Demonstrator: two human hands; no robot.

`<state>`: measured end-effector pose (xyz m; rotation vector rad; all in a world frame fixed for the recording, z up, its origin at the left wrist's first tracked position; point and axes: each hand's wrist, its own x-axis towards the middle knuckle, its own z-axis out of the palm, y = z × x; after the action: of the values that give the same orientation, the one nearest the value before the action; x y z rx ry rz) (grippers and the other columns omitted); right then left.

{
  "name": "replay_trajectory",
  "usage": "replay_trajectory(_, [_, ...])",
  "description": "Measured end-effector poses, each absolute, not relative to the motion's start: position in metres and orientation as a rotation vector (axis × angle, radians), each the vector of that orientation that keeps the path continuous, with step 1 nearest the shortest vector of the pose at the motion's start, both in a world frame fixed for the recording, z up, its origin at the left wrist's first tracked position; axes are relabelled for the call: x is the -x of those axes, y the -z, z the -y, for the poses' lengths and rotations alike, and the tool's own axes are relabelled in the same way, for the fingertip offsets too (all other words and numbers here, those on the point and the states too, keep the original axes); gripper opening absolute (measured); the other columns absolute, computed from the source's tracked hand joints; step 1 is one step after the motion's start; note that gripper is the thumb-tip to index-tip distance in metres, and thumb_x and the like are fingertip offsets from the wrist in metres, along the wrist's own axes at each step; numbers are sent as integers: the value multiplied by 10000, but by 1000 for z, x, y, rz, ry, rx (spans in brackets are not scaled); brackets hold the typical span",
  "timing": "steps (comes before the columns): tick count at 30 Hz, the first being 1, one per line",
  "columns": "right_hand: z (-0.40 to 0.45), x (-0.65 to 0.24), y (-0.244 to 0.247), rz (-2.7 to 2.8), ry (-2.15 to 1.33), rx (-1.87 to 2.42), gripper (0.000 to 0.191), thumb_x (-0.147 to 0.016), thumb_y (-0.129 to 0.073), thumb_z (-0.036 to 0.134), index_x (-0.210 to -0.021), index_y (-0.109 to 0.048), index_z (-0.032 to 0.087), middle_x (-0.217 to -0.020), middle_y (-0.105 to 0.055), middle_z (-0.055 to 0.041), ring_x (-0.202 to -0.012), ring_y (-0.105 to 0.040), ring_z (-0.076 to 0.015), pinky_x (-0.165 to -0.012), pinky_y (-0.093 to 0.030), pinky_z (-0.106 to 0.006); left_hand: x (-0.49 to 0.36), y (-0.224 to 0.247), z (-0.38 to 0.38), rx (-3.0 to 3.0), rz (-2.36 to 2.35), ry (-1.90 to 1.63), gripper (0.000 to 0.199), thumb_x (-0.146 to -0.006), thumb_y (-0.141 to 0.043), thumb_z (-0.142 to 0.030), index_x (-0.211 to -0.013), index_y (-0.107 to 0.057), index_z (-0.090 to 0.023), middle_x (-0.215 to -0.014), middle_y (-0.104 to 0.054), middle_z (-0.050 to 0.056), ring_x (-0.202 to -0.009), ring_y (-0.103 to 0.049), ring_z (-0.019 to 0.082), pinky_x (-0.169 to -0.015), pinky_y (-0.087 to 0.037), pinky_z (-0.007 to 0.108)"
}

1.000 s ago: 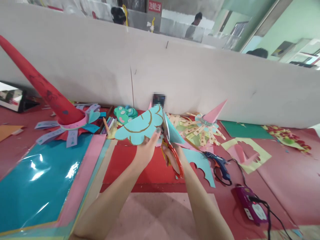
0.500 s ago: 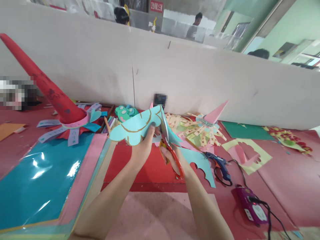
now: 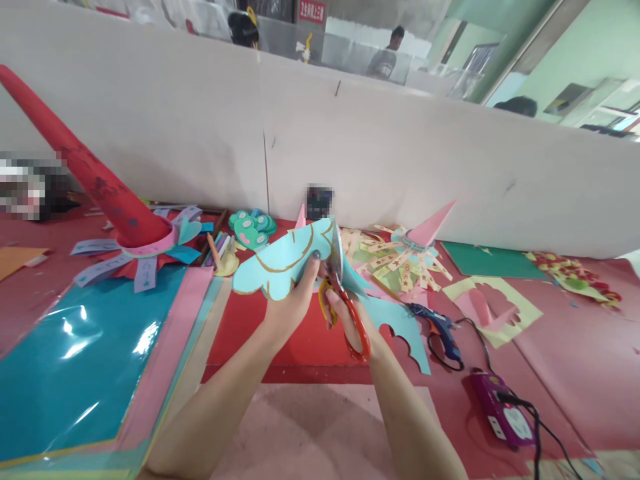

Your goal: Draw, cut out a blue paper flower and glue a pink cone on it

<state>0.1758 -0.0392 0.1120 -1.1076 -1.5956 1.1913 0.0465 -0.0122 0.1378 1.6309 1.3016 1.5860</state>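
My left hand (image 3: pixel 300 287) grips a light blue sheet of paper (image 3: pixel 273 267), thumb on top. Scalloped edges and brown curved lines mark the sheet. In my right hand (image 3: pixel 345 313) is a pair of scissors (image 3: pixel 358 327) with red and yellow handles, its blades pointing away from me at the paper's right side. How far the blades are apart is hard to see. To the right of the blades a strip of the blue paper hangs down. Below my hands lies red card (image 3: pixel 280 333), and a light blue offcut (image 3: pixel 400 327) with a scalloped edge rests beside my right wrist.
A tall red paper cone (image 3: pixel 105 180) stands at left by blue plastic-covered sheets (image 3: pixel 90 353). Right are a glue gun (image 3: pixel 440 333), a purple power strip (image 3: pixel 503 410) with cables, and a pink paper cone (image 3: pixel 433 227). A white partition (image 3: pixel 200 120) closes the back; a person (image 3: pixel 387 57) is beyond.
The blue paper has shifted right and slightly down with my left hand. My right hand and the scissors have moved slightly right along with it.
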Motion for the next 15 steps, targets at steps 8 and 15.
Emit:
replay_trajectory(8, [40,-177,-112,1563,-1199,1077,363,-919,-385,509,-697,-417,223,-546,-399,52,-432,-423,-99,-430,-422,-244,-46,-142,12,-1621,-1282,-1592,307,-843,-499,-365,-574,-535,-222,-601,-638,2,-627,-619,167,-760,-506,316])
replay_trajectory(15, [42,-175,-119,1560,-1187,1144,425,-880,-384,598,-663,-413,234,-461,-410,53,-391,-429,-104,-406,-422,-240,-43,-142,11,-1620,-1205,-1559,337,-874,-490,-369,-578,-530,-214,-574,-622,-14,-599,-598,141,-733,-514,274])
